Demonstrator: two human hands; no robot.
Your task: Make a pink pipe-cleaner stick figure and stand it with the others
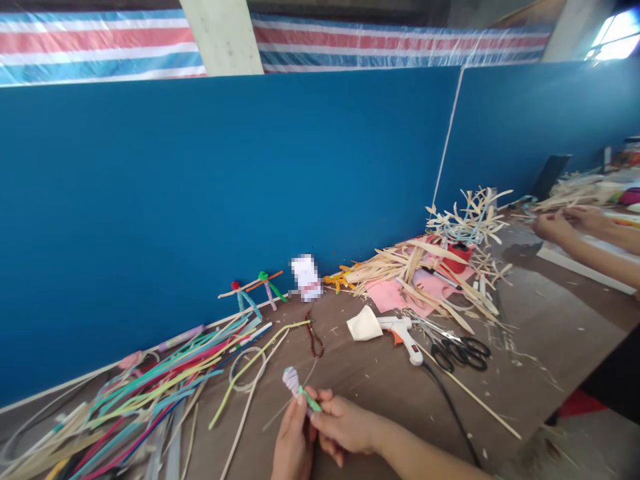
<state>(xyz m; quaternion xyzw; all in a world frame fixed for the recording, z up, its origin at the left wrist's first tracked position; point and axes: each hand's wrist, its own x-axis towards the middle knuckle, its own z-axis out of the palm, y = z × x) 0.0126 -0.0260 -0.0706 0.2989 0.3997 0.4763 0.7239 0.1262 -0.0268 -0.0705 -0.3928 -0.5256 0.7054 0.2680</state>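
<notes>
My left hand (pixel 293 437) is closed in a pinch on a small pipe-cleaner piece (pixel 291 379). Its upper end is a pale lavender coil with a bluish tip, and green pipe cleaner wraps the part below. From the other side, my right hand (pixel 347 423) pinches the green end (pixel 311 400) between thumb and fingers. My fingers hide the lower part of the piece. Just beyond my hands lies a string of dark red beads (pixel 315 339). A yellow-green pipe cleaner (pixel 235 381) stretches across the table to the left of my hands.
Loose coloured pipe cleaners (pixel 150 393) spread over the left. Two pipe-cleaner figures (pixel 265 283) lean at the blue partition (pixel 300 167). A white glue gun (pixel 403 330), black-handled scissors (pixel 465 352) and a pile of pale strips (pixel 415 267) lie right. Another person's hands (pixel 565 223) work far right.
</notes>
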